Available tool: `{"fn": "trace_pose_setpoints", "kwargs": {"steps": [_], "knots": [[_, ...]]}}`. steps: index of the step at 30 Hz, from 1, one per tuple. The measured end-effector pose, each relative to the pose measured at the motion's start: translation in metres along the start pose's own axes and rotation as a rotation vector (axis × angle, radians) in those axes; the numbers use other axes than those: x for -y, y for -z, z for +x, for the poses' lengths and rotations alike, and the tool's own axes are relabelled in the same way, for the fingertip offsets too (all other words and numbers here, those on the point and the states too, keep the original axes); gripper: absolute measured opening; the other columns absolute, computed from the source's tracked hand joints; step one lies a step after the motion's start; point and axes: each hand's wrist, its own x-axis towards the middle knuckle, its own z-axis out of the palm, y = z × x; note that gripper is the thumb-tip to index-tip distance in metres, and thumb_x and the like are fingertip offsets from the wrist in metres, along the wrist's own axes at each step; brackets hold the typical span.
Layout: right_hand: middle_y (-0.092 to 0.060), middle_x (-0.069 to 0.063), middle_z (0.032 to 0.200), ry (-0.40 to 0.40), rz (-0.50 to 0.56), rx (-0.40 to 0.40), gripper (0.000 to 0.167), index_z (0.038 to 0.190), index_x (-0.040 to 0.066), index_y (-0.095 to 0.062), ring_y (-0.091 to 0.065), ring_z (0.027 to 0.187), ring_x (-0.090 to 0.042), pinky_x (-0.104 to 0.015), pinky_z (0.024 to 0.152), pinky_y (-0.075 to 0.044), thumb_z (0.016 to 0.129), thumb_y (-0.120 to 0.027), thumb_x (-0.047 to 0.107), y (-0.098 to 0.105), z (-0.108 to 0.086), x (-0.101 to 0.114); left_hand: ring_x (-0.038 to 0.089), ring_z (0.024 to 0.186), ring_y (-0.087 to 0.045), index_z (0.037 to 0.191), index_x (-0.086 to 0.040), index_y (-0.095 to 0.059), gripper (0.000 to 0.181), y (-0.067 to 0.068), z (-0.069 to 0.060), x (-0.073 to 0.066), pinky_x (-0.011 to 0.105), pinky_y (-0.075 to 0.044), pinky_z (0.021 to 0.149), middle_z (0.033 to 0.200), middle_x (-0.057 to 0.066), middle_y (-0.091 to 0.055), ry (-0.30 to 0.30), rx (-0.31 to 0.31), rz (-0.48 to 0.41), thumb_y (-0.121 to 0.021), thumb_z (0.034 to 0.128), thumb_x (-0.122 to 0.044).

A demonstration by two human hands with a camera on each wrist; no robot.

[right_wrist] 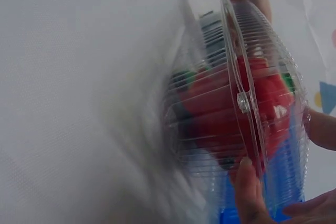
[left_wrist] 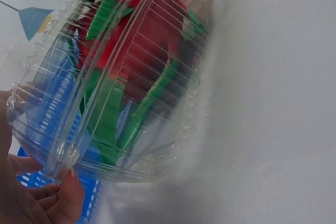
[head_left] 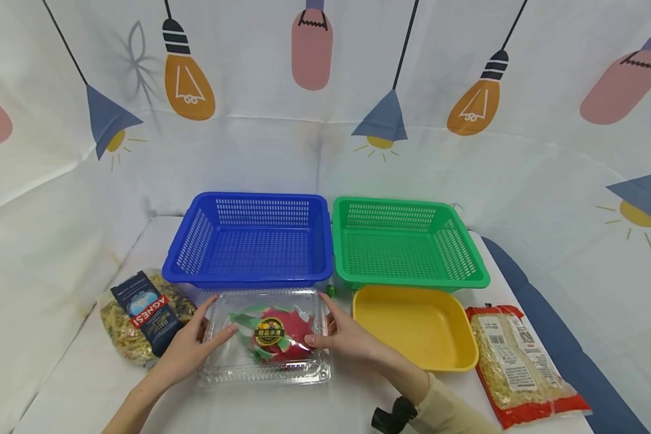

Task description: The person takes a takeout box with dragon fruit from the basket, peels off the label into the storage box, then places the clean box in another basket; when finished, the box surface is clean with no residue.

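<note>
One clamshell label (head_left: 269, 331), legible head-view only

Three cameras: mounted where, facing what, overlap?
Head: on the head, facing forward and down at the clear box; left hand, right hand, forearms show.
Left wrist: worn there, facing the box's left end; left fingers show.
Right wrist: worn there, facing the box's right end; right fingers, left hand show.
Shared: both wrist views show box and dragon fruit.

Right forearm (head_left: 398, 371) wearing pale beige sleeve (head_left: 451, 407); small black device (head_left: 404, 410) sitting at sleeve's edge, looking rounded one side, blockier other. Left forearm (head_left: 145, 392) showing bare.
</note>
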Motion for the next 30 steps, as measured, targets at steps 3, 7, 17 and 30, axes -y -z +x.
{"fn": "trace_pose_setpoints", "kwargs": {"steps": [3,7,17,30], "knots": [[-0.048,-0.02,0.118,0.022,-0.044,-0.059,0.092,0.158,0.009,-0.025,-0.054,0.099,-0.028,-0.039,0.079,-0.051,0.085,-0.08,0.024,-0.003,-0.003,0.002,0.015,0.06,-0.041,0.161,-0.018,-0.013,0.092,0.0,0.001,0.001,0.03,-0.038,0.053,0.08,0.006,-0.047,0.013,0.004,0.008,-0.064,0.0934,-0.053],[-0.036,-0.019,0.128,0.09,-0.109,-0.183,0.081,0.151,0.006,-0.039,-0.048,0.114,-0.034,-0.051,0.093,-0.048,0.084,-0.08,0.024,-0.007,-0.007,0.008,0.016,0.061,-0.042,0.162,-0.019,-0.012,0.092,-0.001,0.001,0.001,0.03,-0.039,0.053,0.081,0.006,-0.048,0.022,0.008,0.018,-0.063,0.0936,-0.054],[-0.058,-0.011,0.109,0.296,-0.293,-0.091,0.042,0.128,0.002,-0.061,-0.058,0.092,-0.02,-0.029,0.08,-0.053,0.089,-0.074,0.013,-0.025,0.001,0.038,0.016,0.061,-0.041,0.162,-0.018,-0.01,0.092,0.0,0.001,0.0,0.03,-0.038,0.053,0.078,0.006,-0.046,0.025,0.023,0.007,-0.062,0.0945,-0.053],[-0.052,0.005,0.088,0.262,-0.439,0.034,0.037,0.12,0.011,-0.067,-0.047,0.08,-0.005,-0.016,0.067,-0.042,0.086,-0.079,0.019,-0.042,0.025,0.054,0.017,0.062,-0.044,0.162,-0.02,-0.008,0.093,-0.001,0.0,0.003,0.031,-0.04,0.053,0.082,0.008,-0.049,0.033,0.033,-0.013,-0.062,0.0946,-0.052]]}}
